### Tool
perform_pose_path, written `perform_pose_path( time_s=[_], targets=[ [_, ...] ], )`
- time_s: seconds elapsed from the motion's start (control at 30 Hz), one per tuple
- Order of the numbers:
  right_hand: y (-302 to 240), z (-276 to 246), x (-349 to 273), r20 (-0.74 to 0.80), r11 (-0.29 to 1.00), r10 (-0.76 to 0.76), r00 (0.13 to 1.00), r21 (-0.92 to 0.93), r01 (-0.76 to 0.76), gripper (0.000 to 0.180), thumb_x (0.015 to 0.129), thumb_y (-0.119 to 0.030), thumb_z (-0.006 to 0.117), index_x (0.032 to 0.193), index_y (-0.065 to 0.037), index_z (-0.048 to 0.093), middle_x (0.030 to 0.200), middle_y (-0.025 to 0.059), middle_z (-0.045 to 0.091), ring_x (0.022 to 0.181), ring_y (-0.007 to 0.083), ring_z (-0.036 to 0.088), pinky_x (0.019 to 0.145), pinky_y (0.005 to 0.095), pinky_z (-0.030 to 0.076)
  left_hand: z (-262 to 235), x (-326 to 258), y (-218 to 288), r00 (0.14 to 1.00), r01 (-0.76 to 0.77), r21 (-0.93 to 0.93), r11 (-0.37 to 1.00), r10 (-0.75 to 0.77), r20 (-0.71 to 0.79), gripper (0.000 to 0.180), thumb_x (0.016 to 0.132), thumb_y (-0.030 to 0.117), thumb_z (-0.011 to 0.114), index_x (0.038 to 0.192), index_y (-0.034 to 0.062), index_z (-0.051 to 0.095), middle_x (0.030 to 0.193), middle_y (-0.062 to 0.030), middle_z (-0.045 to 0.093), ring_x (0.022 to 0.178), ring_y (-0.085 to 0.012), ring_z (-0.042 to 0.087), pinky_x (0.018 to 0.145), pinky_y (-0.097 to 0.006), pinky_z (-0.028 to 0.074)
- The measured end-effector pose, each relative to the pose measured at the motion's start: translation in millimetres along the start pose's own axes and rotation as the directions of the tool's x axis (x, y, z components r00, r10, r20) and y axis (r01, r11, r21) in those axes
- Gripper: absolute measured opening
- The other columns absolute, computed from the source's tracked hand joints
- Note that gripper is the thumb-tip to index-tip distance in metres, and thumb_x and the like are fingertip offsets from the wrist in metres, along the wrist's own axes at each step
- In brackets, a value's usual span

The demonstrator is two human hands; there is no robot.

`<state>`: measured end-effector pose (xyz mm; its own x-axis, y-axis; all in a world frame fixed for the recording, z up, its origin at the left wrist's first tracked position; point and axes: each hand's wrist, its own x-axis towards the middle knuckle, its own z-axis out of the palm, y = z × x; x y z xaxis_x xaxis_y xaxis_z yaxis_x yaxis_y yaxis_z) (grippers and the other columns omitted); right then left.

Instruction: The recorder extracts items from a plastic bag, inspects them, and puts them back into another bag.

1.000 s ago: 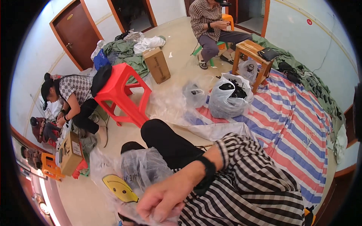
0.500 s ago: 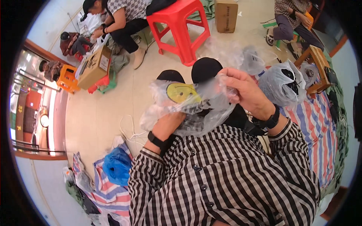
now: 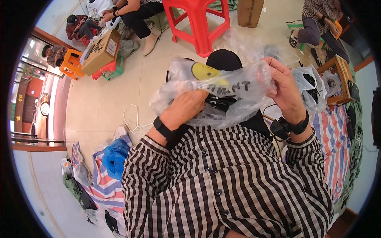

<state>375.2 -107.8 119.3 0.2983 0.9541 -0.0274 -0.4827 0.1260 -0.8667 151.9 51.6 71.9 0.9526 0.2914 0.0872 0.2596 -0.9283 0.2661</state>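
A clear plastic bag [image 3: 238, 101] with a yellow smiling-face print and dark lettering is stretched across my lap. My right hand [image 3: 283, 89] pinches its right end between thumb and fingers. On the other side my left hand [image 3: 185, 106] is closed on the plastic, its fingertips partly hidden by the folds. Through the opening between my hands shows something black and shiny [image 3: 219, 102]; its kind I cannot make out. My knees [image 3: 224, 60] in black stand just beyond the bag.
Ahead stands a red plastic stool [image 3: 200, 33]. Right are an open plastic bag of black items [image 3: 313, 85], a wooden stool [image 3: 342, 79] and a striped sheet [image 3: 333, 142]. Left lie a blue bag [image 3: 116, 158] and a white cable [image 3: 131, 121]. Other people sit near a cardboard box [image 3: 101, 51].
My right hand has moved right and slightly up, pulling the bag wider. My left hand has risen and shows more clearly. The black content is more visible, and the whole view has shifted.
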Motion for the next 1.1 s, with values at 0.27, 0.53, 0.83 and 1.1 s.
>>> perform_pose_path(
  time_s=[0.27,0.53,0.83,1.1],
  targets=[
    [8,6,1,0.069,0.999,0.047,0.997,-0.001,-0.047,0.015,0.091,-0.015,0.053,0.102,-0.006,0.056,0.078,-0.0001,0.062,0.046,0.0012,0.04,0.039,0.0168,0.027,32,11,-21,0.932,-0.195,0.315,0.929,0.275,-0.235,0.024,0.068,0.003,0.058,0.092,0.0043,0.058,0.09,-0.0119,0.058,0.097,-0.0293,0.054,0.087,-0.038,0.04],
    [1,-2,-2,-0.003,1.0,0.029,1.0,-0.006,-0.029,0.015,0.091,-0.016,0.052,0.101,-0.005,0.054,0.078,0.0008,0.061,0.045,0.0003,0.037,0.039,0.0163,0.024,-11,-25,5,0.965,-0.057,0.106,0.993,0.082,-0.25,0.041,0.064,-0.001,0.066,0.104,0.0014,0.055,0.111,-0.0146,0.054,0.116,-0.0317,0.044,0.097,-0.041,0.036],
    [-23,24,-16,-0.035,0.994,-0.028,0.999,-0.106,0.024,0.016,0.09,-0.014,0.051,0.104,-0.005,0.052,0.089,0.0017,0.062,0.048,0.0007,0.032,0.043,0.0158,0.024,-56,-28,-24,0.644,0.303,0.155,0.94,-0.082,-0.761,0.032,0.072,0.007,0.068,0.102,0.0001,0.061,0.098,-0.013,0.063,0.086,-0.0273,0.061,0.075,-0.032,0.049],
    [-62,65,-4,0.051,0.961,-0.265,0.963,-0.067,0.268,0.022,0.089,-0.01,0.051,0.109,-0.002,0.051,0.117,0.01,0.053,0.08,0.0111,0.053,0.056,0.0177,0.038,-107,-47,-51,0.814,0.015,-0.981,0.194,-0.573,-0.101,0.013,0.085,0.01,0.053,0.081,0.0016,0.061,0.069,-0.0056,0.062,0.05,-0.0095,0.054,0.044,-0.023,0.044]
  ],
)
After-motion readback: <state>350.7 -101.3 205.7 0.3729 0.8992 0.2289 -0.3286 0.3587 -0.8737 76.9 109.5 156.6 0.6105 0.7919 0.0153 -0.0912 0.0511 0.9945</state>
